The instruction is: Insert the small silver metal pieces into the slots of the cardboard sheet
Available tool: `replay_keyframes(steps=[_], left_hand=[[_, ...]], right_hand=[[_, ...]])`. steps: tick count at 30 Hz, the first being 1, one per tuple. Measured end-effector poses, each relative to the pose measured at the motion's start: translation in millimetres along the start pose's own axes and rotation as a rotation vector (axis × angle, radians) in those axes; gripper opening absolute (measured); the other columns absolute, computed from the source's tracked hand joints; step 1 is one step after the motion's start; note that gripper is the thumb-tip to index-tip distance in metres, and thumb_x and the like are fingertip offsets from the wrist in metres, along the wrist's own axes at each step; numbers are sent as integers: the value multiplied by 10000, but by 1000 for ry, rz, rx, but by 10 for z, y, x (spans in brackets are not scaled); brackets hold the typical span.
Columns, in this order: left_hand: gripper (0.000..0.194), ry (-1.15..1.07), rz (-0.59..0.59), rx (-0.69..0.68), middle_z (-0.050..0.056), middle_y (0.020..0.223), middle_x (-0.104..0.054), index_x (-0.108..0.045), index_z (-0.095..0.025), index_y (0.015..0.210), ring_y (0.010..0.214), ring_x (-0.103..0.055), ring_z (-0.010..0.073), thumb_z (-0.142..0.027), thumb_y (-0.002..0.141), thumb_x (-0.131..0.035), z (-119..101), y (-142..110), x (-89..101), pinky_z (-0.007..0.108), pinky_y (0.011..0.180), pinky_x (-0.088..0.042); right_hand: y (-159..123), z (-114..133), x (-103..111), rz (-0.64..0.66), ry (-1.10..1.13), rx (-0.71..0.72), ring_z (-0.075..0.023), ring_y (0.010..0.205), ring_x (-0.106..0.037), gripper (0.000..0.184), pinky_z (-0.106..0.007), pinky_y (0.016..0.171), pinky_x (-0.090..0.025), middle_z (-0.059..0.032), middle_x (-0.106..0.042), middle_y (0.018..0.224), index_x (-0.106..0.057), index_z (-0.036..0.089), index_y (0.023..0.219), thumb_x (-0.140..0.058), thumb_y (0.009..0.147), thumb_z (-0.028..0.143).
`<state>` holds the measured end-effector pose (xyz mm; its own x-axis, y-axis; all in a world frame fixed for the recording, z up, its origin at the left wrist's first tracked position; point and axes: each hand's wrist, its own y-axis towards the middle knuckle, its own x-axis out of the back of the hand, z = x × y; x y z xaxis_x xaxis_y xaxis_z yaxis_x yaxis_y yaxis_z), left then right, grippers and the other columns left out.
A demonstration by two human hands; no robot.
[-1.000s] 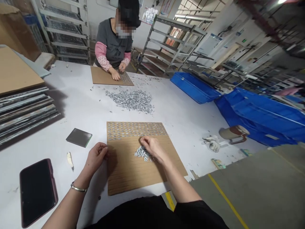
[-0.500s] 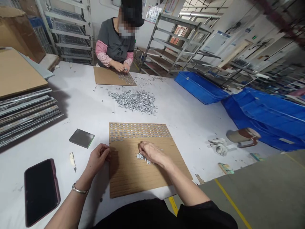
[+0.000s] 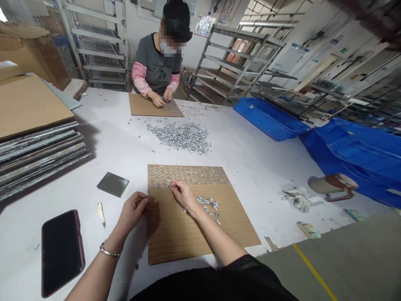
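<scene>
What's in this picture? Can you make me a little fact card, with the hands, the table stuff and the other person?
Right hand: fingertips at the end of the short nearest row of silvery pieces
Left hand: at the left edge of the near cardboard
Loose pieces: scattered on that cardboard
Big pile: farther back on the table
Left side: black-screened phone, dark flat block
Right side: brown mug, blue bins
Other person: across the table, hands over another cardboard
</scene>
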<state>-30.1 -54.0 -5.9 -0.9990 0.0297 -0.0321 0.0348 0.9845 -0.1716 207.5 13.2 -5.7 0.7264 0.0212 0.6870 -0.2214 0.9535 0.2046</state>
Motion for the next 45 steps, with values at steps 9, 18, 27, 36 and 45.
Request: replay_keyframes(steps=[9,18,27,36,45], left_hand=[[285,-4,17,12,-9,633,-641,-593,-204,860,605,-634,177,-476,815,-669,60,12,12,279,542,-513],[348,-26,-1,25,-22,618,-634,-591,-198,866,586,-635,168,-496,750,-727,4,10,3,270,540,-511],[371,-34,2,28,-15,634,-652,-585,-187,872,574,-634,156,-501,743,-735,-56,-5,-12,264,543,-502],[342,38,3,17,-14,627,-643,-598,-194,870,592,-644,175,-495,758,-718,-19,35,-20,270,536,-509],[321,49,-1,17,-14,626,-639,-594,-204,864,606,-653,187,-493,775,-700,-58,-10,-28,286,551,-522]], right_hand=[[30,19,50,51,-164,120,-191,856,-686,205,-287,804,-503,-49,-747,913,-727,223,905,-545,894,131],[30,-47,46,37,-195,155,-195,879,-652,189,-296,830,-496,-66,-710,898,-724,208,894,-567,889,104],[31,88,59,61,-156,24,-173,814,-611,105,-273,794,-453,-43,-691,863,-680,202,861,-590,914,184],[-305,183,702,382,-282,25,-152,722,-602,85,-238,667,-369,-14,-682,788,-678,216,798,-657,878,234],[-437,314,621,453,-459,-42,-156,628,-568,181,-256,590,-280,-12,-653,701,-623,225,753,-611,739,45]])
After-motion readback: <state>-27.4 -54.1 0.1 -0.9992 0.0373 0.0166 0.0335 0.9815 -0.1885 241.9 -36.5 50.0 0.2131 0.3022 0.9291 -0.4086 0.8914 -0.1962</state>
